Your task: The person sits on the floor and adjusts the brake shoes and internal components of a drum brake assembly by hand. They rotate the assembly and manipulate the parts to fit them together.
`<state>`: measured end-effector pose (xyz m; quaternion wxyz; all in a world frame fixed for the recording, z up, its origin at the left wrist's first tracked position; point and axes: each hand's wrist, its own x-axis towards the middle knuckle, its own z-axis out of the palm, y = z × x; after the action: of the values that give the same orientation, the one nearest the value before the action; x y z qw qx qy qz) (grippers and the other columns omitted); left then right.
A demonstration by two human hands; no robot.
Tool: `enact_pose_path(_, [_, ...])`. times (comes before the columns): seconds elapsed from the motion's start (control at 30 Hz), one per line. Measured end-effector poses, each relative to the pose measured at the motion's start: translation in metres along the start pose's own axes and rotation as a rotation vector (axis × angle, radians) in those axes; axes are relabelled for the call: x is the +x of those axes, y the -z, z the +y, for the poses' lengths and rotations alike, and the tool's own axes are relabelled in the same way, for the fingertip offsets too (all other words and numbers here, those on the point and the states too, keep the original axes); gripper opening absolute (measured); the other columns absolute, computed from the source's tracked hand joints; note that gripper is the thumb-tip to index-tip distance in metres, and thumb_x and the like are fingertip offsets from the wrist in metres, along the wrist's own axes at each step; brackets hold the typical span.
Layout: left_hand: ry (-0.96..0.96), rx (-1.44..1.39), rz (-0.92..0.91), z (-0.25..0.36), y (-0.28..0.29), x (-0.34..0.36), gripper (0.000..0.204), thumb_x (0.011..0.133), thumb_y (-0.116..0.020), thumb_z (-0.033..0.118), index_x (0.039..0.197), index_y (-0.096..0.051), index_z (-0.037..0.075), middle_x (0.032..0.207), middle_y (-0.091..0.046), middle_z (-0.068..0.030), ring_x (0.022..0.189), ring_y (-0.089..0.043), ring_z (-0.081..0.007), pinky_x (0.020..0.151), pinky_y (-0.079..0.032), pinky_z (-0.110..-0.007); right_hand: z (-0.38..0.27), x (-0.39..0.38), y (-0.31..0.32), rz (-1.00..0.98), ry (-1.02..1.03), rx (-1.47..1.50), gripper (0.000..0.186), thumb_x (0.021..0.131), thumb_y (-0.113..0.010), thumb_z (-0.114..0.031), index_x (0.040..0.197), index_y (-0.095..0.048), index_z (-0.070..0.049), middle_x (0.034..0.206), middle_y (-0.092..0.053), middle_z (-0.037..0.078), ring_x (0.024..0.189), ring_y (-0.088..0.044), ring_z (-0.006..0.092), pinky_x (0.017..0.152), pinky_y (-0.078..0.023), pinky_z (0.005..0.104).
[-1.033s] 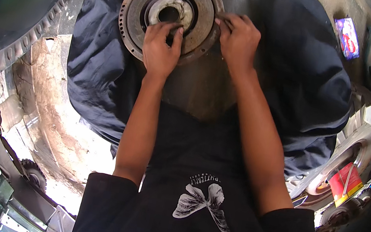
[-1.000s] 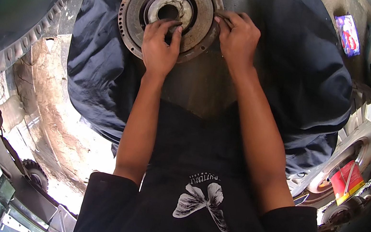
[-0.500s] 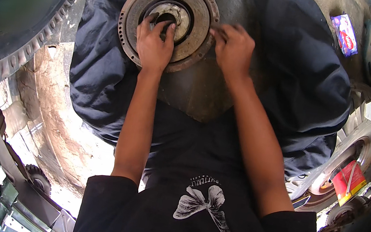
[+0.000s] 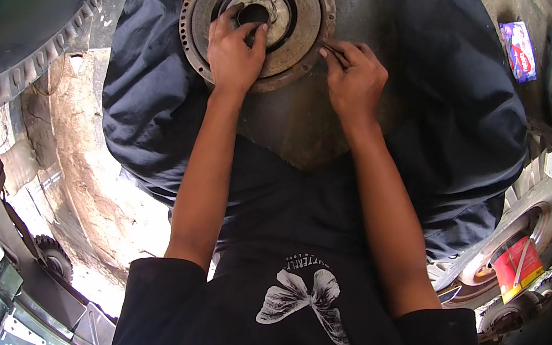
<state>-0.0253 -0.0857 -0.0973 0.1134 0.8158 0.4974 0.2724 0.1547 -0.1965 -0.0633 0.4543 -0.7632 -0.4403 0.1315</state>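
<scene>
A heavy round metal plate [image 4: 303, 29], rusty brown with small holes around its rim, lies on the floor between my legs. Pale grease coats the hub [image 4: 280, 20] around its dark round centre hole. The curved fingers of my left hand [image 4: 234, 57] grip around that hole, thumb at its near right edge; whether a separate ring sits there I cannot tell. Just off the plate's right rim, my right hand [image 4: 358, 77] pinches a thin, dark, stick-like piece [image 4: 338, 54]. Its tip points toward the rim, and its exact kind is too small to make out.
At the left stands a large tyre [image 4: 20, 78] with chunky tread. A purple packet [image 4: 518, 52] lies on the ground at upper right. On the right are a wheel [image 4: 494, 254] and a red and yellow packet [image 4: 518, 269]. My trousered legs flank the plate.
The plate and both hands sit slightly higher in the picture. My right hand has shifted a little rightward off the rim, still pinching the thin piece. My left hand stays at the centre hole.
</scene>
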Motion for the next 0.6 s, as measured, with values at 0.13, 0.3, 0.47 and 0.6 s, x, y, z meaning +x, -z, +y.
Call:
enact_pose_path(0.13, [0.007, -0.014, 0.002, 0.004, 0.001, 0.002, 0.024, 0.092, -0.076, 0.026, 0.098, -0.084, 0.003, 0.133, -0.066, -0.0194, 0.124, -0.059, -0.0404, 0.107, -0.049, -0.048, 0.003, 0.024, -0.003, 0.051, 0.09, -0.052, 0.014, 0.086, -0.083, -0.013, 0.096, -0.081, -0.004, 0.089, -0.074, 0.017, 0.076, -0.074, 0.0344, 0.07, -0.057, 0.042])
enact_pose_path(0.3, [-0.002, -0.012, 0.012, 0.003, 0.002, -0.001, 0.023, 0.091, -0.077, 0.024, 0.096, -0.083, 0.003, 0.13, -0.066, -0.0199, 0.122, -0.06, -0.0404, 0.105, -0.05, -0.048, 0.0, -0.001, 0.003, -0.002, 0.014, -0.007, 0.016, 0.086, -0.083, -0.012, 0.099, -0.081, -0.003, 0.091, -0.075, 0.017, 0.076, -0.075, 0.033, 0.07, -0.058, 0.041])
enact_pose_path(0.47, [-0.014, 0.02, 0.038, 0.002, -0.004, 0.005, 0.021, 0.09, -0.076, 0.023, 0.095, -0.083, 0.004, 0.129, -0.067, -0.0193, 0.12, -0.061, -0.0402, 0.103, -0.051, -0.049, 0.004, 0.02, -0.002, 0.02, 0.111, -0.109, 0.016, 0.087, -0.083, -0.009, 0.101, -0.08, -0.002, 0.092, -0.076, 0.016, 0.082, -0.078, 0.0283, 0.073, -0.06, 0.0369])
enact_pose_path(0.6, [-0.003, -0.026, 0.033, 0.003, -0.003, 0.005, 0.02, 0.09, -0.076, 0.024, 0.096, -0.083, 0.006, 0.129, -0.067, -0.0187, 0.12, -0.061, -0.0403, 0.103, -0.051, -0.049, 0.0, -0.004, 0.002, -0.003, -0.002, 0.014, 0.015, 0.083, -0.084, -0.006, 0.098, -0.08, -0.003, 0.089, -0.075, 0.018, 0.081, -0.076, 0.034, 0.073, -0.059, 0.041])
